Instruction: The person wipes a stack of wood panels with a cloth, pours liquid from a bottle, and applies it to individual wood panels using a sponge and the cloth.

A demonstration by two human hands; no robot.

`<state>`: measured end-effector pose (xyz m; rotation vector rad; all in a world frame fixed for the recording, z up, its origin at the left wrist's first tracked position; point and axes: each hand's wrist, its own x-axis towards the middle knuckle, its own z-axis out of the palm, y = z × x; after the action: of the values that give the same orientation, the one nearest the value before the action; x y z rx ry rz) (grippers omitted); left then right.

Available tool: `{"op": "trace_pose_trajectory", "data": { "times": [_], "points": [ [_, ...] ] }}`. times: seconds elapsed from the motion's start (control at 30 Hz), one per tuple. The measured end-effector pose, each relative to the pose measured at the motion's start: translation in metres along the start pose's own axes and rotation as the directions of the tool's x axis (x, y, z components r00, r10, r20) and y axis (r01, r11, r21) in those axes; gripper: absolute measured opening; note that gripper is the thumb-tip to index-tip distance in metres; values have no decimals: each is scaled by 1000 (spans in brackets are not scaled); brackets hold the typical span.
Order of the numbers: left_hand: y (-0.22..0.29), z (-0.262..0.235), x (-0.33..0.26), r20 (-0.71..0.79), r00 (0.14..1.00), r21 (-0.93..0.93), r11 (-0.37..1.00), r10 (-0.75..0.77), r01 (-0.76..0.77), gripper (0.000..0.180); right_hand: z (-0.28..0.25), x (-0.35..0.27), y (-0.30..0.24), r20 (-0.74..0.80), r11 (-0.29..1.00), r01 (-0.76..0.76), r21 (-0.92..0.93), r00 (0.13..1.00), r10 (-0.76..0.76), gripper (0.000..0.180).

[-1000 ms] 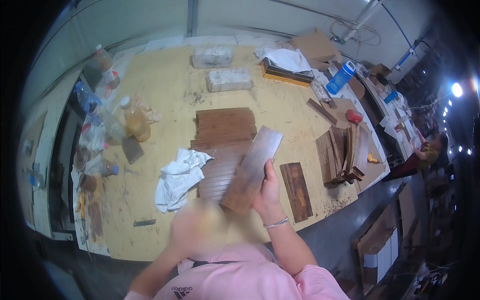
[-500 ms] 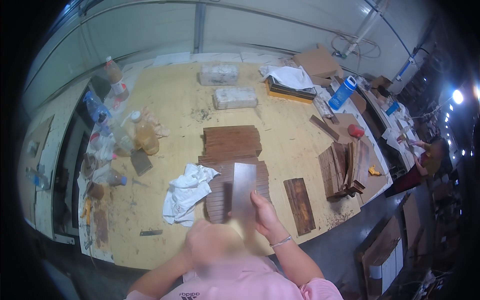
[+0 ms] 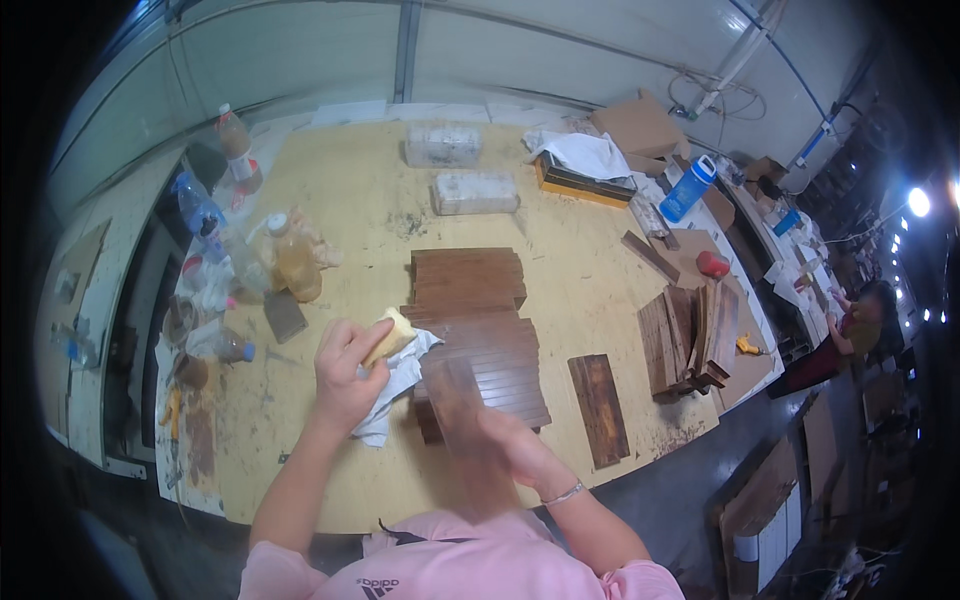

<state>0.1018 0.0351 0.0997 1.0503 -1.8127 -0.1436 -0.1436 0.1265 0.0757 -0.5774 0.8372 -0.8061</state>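
My left hand [image 3: 345, 370] pinches a pale yellow sponge [image 3: 393, 335] above a crumpled white cloth [image 3: 385, 400]. A flat brown wooden board [image 3: 458, 415], slightly blurred, is gripped along its right edge by my right hand [image 3: 515, 447], close to my body. Under and beyond it lie rows of dark brown wooden strips [image 3: 490, 350], with a second group of brown strips [image 3: 465, 277] at their far side. Right of my right hand, a single dark, patchy board [image 3: 598, 410] lies flat on the table.
Several bottles, among them one with amber liquid [image 3: 295, 260], crowd the table's left side. Two wrapped blocks [image 3: 475, 193] sit at the back. Stacked wooden pieces [image 3: 690, 335], a red-capped item [image 3: 712, 263] and a blue bottle [image 3: 688, 188] stand right. Another person [image 3: 858, 325] is at far right.
My left hand has moved from near my chest out to the left and forward with the sponge. The board in my right hand has tilted and come lower, nearer my body.
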Motion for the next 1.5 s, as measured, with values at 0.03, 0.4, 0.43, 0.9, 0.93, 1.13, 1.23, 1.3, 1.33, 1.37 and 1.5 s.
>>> {"op": "trace_pose_trajectory", "data": {
  "times": [0.03,0.4,0.43,0.9,0.93,1.13,1.23,1.3,1.33,1.37,1.5],
  "points": [
    [5,-1,0,56,997,-28,998,55,-54,50,-2,0,4,-16,998,45,-45,999,-46,43],
    [37,-4,6,233,953,-163,974,193,-158,46,-7,2,9,5,726,227,-649,956,-295,37],
    [34,-3,4,235,963,-140,985,129,-98,47,-9,2,9,7,712,221,-667,957,-290,36],
    [-2,2,-33,298,772,-607,513,-561,607,46,-29,13,4,-258,967,243,76,942,-216,28],
    [2,0,-31,352,774,-652,455,-527,606,46,-44,11,0,-127,949,178,261,981,-150,29],
    [78,9,-44,393,917,-468,841,-77,271,48,-20,21,-4,-85,877,74,476,996,-38,39],
    [112,18,-44,340,891,-544,836,300,-74,45,-39,36,13,205,798,-58,600,975,-84,41],
    [114,27,-49,325,834,-558,802,446,-211,45,-41,42,24,283,773,-104,626,954,-101,42],
    [110,29,-47,340,839,-508,834,426,-218,45,-41,41,31,203,800,-79,594,978,-54,42],
    [103,28,-41,352,843,-455,861,407,-226,45,-36,39,34,150,816,-92,570,989,7,43],
    [44,42,-19,302,932,-265,957,201,-120,45,-26,31,39,371,717,-354,600,918,143,44]
  ]
}}
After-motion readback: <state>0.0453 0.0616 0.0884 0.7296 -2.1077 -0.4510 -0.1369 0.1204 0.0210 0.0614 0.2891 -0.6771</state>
